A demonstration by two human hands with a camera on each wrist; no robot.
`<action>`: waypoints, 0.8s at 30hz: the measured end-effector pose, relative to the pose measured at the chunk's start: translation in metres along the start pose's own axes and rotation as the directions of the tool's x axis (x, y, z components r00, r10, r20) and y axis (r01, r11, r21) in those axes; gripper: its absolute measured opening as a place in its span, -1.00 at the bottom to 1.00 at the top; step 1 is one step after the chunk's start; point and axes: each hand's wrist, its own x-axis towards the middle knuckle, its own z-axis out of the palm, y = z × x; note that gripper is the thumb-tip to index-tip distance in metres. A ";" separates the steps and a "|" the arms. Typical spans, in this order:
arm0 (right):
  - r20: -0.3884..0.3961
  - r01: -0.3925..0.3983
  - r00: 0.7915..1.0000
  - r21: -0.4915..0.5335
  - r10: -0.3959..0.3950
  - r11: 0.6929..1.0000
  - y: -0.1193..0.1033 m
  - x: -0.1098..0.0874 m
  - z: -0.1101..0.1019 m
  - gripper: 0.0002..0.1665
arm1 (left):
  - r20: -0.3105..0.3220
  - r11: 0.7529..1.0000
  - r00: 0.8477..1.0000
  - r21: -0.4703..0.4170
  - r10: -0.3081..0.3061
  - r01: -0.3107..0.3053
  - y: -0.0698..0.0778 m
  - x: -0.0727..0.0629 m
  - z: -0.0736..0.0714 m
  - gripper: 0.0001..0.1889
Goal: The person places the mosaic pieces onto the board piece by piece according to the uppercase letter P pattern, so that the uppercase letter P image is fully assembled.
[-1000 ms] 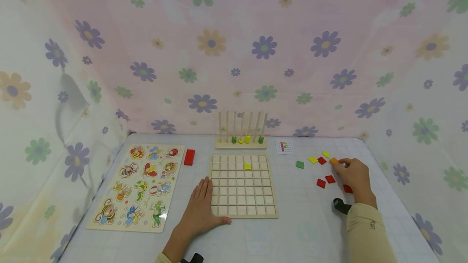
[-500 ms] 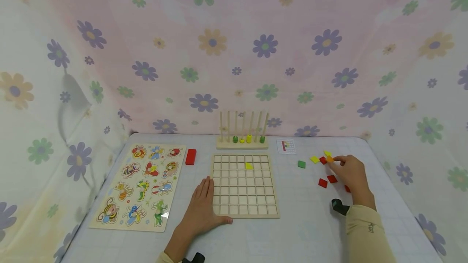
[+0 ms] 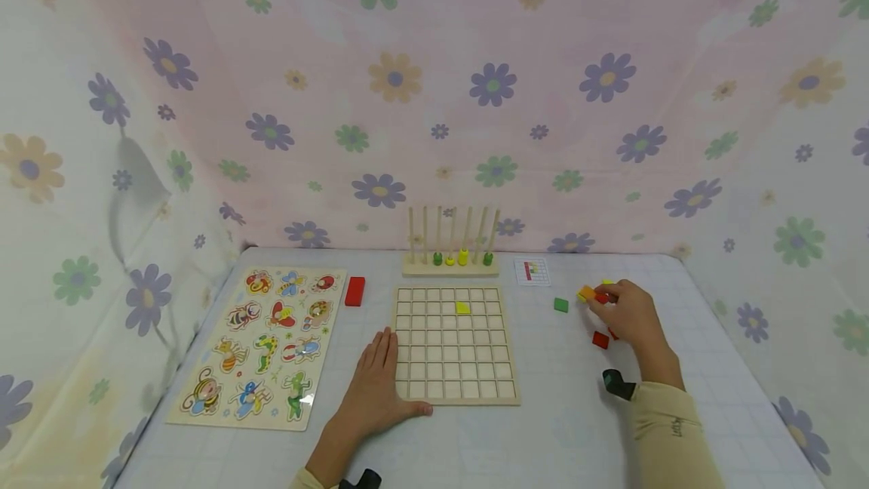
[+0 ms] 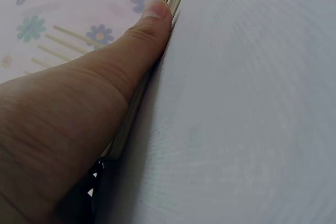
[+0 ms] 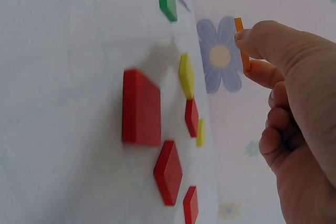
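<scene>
My left hand (image 3: 373,391) rests on the table against the left edge of a wooden grid board (image 3: 451,353), fingers straight. Its thumb (image 4: 144,30) lies along the board's front edge. One yellow tile (image 3: 462,309) sits in a cell of the upper part. To the right, my right hand (image 3: 627,313) pinches an orange tile (image 5: 242,45) between thumb and index finger, raised over the table. Below and around it lie a green tile (image 3: 560,306), a yellow tile (image 5: 186,75) and several red tiles (image 5: 142,108); in the head view the hand partly hides these.
Behind the board stands a wooden peg rack (image 3: 450,268) with green and yellow beads. A small pattern card (image 3: 532,272) lies right of it. A red block (image 3: 354,292) and an insect puzzle board (image 3: 271,398) are on the left. Floral cloth (image 3: 434,96) walls the table.
My right hand has moved left with the orange tile, across the scattered tiles toward the green one. My left hand stays in place at the board.
</scene>
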 end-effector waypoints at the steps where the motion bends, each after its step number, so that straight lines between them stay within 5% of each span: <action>1: 0.001 0.012 1.000 0.000 -0.012 1.000 -0.003 0.000 0.001 -0.51 | 0.002 1.000 1.000 -0.001 -0.002 0.002 0.000 0.000 0.000 0.50; 24: 0.029 0.192 0.980 0.072 -0.195 0.979 -0.064 0.007 0.032 -0.68 | 0.014 1.000 1.000 -0.007 -0.009 0.009 0.000 0.001 -0.001 0.49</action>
